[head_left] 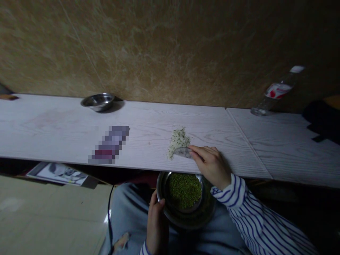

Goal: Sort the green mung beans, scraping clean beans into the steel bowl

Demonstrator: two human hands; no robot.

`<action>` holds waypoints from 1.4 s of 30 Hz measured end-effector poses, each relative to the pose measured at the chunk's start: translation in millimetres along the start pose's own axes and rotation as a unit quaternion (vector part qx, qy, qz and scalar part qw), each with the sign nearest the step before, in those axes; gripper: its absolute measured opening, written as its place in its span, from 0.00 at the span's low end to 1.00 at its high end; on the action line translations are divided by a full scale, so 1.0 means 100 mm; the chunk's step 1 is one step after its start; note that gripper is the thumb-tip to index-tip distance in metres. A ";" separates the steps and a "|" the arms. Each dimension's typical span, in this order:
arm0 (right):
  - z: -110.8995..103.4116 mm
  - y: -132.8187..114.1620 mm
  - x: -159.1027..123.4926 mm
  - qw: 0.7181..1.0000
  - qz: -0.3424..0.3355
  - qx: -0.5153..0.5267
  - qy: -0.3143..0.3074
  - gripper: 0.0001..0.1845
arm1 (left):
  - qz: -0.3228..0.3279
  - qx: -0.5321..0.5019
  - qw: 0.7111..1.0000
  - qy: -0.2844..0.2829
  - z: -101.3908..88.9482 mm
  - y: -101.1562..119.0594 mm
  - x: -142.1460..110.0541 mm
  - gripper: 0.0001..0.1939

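My left hand (156,219) grips the rim of a steel bowl (186,217) that rests on my lap and holds green beans (185,190). On the white wooden table (66,127), my right hand (211,164) has its fingers closed on a small pale flat piece (182,152). That piece lies against a little heap of mixed pale grains and green beans (177,141) near the table's front edge, just above the bowl.
An empty steel bowl (98,101) stands at the back left by the brown wall. A plastic water bottle (277,91) lies at the back right. A blurred flat object (110,144) sits left of the heap. A dark thing (321,120) is at far right.
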State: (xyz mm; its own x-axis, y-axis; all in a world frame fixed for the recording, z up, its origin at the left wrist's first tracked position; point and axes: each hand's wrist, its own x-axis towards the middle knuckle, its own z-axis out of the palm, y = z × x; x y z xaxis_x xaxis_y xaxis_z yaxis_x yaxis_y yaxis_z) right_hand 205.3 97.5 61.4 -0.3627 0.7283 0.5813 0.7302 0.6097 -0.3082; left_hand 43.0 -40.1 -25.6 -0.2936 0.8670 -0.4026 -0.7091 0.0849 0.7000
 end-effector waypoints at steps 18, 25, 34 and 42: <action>-0.26 0.34 0.03 0.991 0.118 0.020 0.063 0.12 | -0.027 -0.009 0.999 -0.020 0.01 -0.08 0.01 0.20; -0.24 0.41 0.04 0.994 0.096 -0.022 0.043 0.13 | -0.030 0.006 1.000 -0.008 0.03 -0.07 0.00 0.20; -0.22 0.23 0.01 0.999 0.045 -0.030 0.002 0.13 | -0.028 0.019 0.999 -0.001 0.03 -0.06 -0.01 0.22; -0.32 0.16 -0.08 0.999 0.029 -0.011 -0.017 0.12 | -0.029 0.008 1.000 -0.010 0.04 -0.06 0.00 0.23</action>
State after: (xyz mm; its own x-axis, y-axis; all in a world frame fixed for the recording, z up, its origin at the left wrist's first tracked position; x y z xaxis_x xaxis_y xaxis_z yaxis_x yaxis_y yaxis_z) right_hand 238.2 91.2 75.5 -0.3386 0.7734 0.5359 0.7631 0.5589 -0.3245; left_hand 49.7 -39.1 -27.2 -0.2401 0.8701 -0.4305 -0.7137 0.1424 0.6858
